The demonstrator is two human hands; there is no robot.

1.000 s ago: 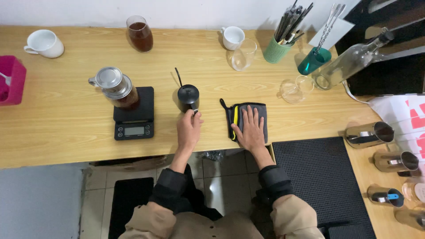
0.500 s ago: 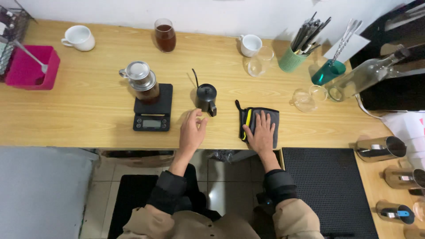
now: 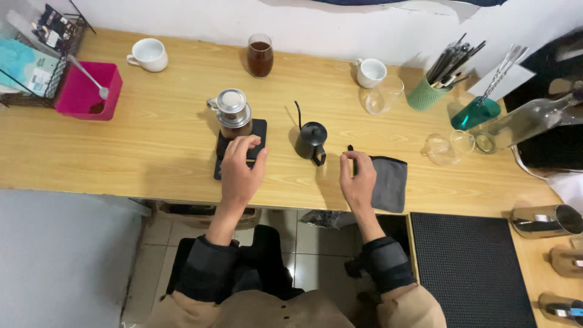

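**Left hand on the scale, right hand at the cloth's edge**

The left hand [image 3: 242, 168] reaches forward from a dark sleeve with a tan cuff, palm down, fingers loosely spread and lying over the front of the small black digital scale [image 3: 260, 129]. It grips nothing; the fingertips rest on the scale's near half, hiding its front panel. On the back of the scale stands a glass cup topped with a round metal drip filter [image 3: 231, 111], just beyond the fingertips and apart from them.

The right hand [image 3: 356, 179] is turned on edge, fingers curled loosely inward and not closed on anything. It sits at the left border of the dark grey folded cloth [image 3: 389, 181], which lies flat near the front edge of the light wooden counter [image 3: 152, 152]; whether the fingers touch the cloth cannot be told. Between the two hands stands a small black gooseneck kettle [image 3: 311, 139], touched by neither.

At the far left, a black wire rack [image 3: 36, 73] holds a pale turquoise package and a smaller white label-like card; their print is too small to make out. Just beside it is a pink square plastic tub [image 3: 85, 91] with a metal spoon leaning in it. Behind the green cup of utensils [image 3: 425, 94] at the right, a blank white card [image 3: 513, 79] leans against the wall.
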